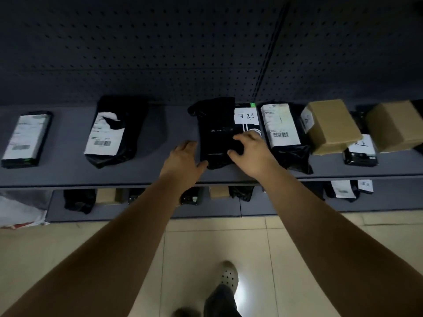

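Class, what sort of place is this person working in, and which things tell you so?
Probably a parcel storeroom or pickup point: black mailing bags with barcode labels and cardboard boxes lie in a row on grey shelves backed by pegboard.

cardboard box (pixel 330 126), labelled black mailer (pixel 109 133), flat labelled packet (pixel 26 139), grey shelf (pixel 68 172), pegboard (pixel 137 53), tiled floor (pixel 206 243)
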`<action>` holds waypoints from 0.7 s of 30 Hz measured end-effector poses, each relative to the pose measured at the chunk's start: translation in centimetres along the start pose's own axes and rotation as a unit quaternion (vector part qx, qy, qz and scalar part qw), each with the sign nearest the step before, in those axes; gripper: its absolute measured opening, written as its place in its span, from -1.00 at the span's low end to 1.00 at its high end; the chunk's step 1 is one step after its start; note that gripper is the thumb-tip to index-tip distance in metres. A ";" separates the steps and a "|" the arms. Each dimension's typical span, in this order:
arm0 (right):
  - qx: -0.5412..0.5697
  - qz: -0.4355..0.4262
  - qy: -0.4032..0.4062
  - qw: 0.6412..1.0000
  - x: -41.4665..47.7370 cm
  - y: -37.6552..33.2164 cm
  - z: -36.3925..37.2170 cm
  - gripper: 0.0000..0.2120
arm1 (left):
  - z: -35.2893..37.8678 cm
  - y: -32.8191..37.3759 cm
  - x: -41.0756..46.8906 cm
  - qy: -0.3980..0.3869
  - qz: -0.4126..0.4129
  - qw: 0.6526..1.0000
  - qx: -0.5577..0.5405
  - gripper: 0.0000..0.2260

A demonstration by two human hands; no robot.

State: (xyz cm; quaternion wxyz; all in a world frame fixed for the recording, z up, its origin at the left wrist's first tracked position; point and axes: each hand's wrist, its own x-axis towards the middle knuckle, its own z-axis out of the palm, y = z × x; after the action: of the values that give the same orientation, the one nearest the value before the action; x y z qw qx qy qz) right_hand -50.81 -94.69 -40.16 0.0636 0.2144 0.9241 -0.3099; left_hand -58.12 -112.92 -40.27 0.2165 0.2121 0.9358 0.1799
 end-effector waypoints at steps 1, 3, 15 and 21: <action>-0.007 -0.003 -0.007 1.000 0.9 0.0 0.6 -0.53 | 0.6 0.0 1.1 -0.002 -0.009 1.000 0.003 -0.40; -0.024 -0.006 -0.009 1.000 2.2 0.0 1.8 -0.55 | 1.9 0.0 3.2 -0.012 -0.027 1.000 -0.009 -0.38; 0.175 0.075 0.064 0.980 2.3 -3.1 5.7 -0.72 | 2.0 -3.7 2.8 0.008 -0.035 0.975 -0.218 -0.51; 0.408 0.233 -0.035 0.882 2.6 -5.2 5.5 -0.67 | -0.1 -5.0 1.7 0.009 0.060 0.960 -0.272 -0.32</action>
State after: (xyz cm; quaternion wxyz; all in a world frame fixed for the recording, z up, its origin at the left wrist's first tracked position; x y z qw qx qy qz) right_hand -55.53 -100.78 -42.42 0.0732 0.4196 0.6364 -0.6431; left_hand -61.17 -116.40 -42.90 0.2461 0.1992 0.8391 0.4423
